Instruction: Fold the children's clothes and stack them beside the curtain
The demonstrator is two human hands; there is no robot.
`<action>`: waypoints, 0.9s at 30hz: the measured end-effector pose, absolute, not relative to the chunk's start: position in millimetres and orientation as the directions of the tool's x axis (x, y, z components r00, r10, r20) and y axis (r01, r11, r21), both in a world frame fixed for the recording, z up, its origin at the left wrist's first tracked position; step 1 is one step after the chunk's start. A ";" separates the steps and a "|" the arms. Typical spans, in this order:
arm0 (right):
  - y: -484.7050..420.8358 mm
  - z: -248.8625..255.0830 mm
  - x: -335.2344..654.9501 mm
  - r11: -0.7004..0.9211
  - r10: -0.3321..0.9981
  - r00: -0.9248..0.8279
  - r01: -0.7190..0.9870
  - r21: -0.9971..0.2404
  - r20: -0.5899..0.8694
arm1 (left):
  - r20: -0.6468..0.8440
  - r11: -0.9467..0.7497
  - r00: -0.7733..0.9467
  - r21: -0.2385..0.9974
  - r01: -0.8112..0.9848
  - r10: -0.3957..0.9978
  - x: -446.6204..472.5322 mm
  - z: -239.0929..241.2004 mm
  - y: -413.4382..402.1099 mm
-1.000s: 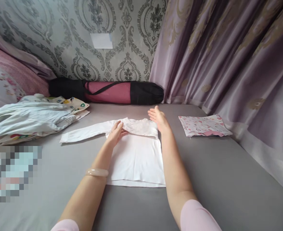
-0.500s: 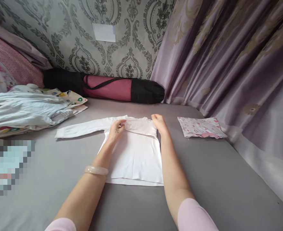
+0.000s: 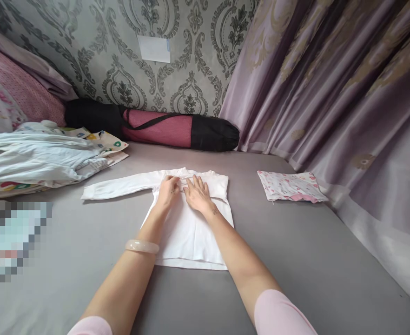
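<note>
A small white long-sleeved shirt lies flat on the grey bed sheet, its right sleeve folded across the chest and its left sleeve stretched out to the left. My left hand, with a pale bangle on the wrist, rests near the collar with fingers curled on the folded sleeve's cuff. My right hand lies flat on the folded sleeve, fingers spread.
A folded pink-patterned garment lies to the right near the mauve curtain. A pile of pale blue and printed clothes sits at the left. A pink rolled mat in a black bag lies along the wall.
My right hand has moved left from the shirt's right shoulder edge onto the folded sleeve and now lies flat. My left hand has stayed near the collar.
</note>
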State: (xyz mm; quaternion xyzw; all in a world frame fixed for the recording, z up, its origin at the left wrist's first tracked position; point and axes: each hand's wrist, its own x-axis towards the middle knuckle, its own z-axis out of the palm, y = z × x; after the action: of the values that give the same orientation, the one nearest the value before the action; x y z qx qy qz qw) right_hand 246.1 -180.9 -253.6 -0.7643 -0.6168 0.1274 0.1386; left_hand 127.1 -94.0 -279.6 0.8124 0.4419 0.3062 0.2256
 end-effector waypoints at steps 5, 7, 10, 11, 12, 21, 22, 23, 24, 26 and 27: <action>-184.5 -254.7 243.9 -0.223 0.974 0.217 0.904 -0.364 -0.058 | 0.376 -0.606 0.476 0.484 0.631 0.795 130.3 -277.7 -101.4; -184.2 -253.2 244.5 -0.235 0.972 0.221 0.901 -0.366 -0.081 | 0.349 -0.676 0.584 0.474 0.565 0.733 133.3 -279.7 -103.8; -183.2 -251.9 245.8 -0.236 0.972 0.216 0.900 -0.366 -0.094 | 0.293 -0.702 0.660 0.489 0.518 0.692 136.7 -286.3 -105.5; -182.9 -252.1 246.3 -0.235 0.972 0.215 0.899 -0.369 -0.097 | 0.286 -0.700 0.663 0.487 0.521 0.692 137.1 -288.5 -105.7; -182.7 -252.5 246.9 -0.241 0.970 0.220 0.897 -0.370 -0.099 | 0.283 -0.700 0.661 0.480 0.529 0.694 137.0 -290.4 -105.7; -187.3 -261.2 265.3 -0.543 0.839 0.526 0.800 -0.254 -0.137 | 0.170 -0.713 0.704 0.323 0.622 0.690 132.4 -283.2 -112.0; -188.8 -261.0 269.9 -0.563 0.826 0.544 0.792 -0.235 -0.148 | 0.154 -0.702 0.696 0.320 0.637 0.702 132.5 -280.8 -113.4; -190.6 -260.4 275.1 -0.576 0.818 0.554 0.789 -0.216 -0.157 | 0.141 -0.688 0.685 0.318 0.652 0.714 132.6 -278.4 -114.9; -192.7 -259.4 280.8 -0.583 0.812 0.560 0.788 -0.198 -0.164 | 0.131 -0.674 0.673 0.316 0.668 0.728 132.8 -276.3 -116.3; -197.6 -256.8 293.0 -0.587 0.808 0.563 0.793 -0.161 -0.173 | 0.109 -0.647 0.650 0.313 0.695 0.752 132.9 -272.6 -118.6; -200.4 -255.6 299.0 -0.586 0.808 0.562 0.797 -0.145 -0.177 | 0.098 -0.636 0.642 0.312 0.706 0.760 132.9 -271.2 -119.5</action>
State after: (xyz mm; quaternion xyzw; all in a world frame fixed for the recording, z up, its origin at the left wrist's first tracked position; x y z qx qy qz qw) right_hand 299.0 -200.4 -255.6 -0.8833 -0.4544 0.1128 0.0243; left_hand 132.9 -119.5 -271.2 0.8976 0.4084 0.1108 0.1235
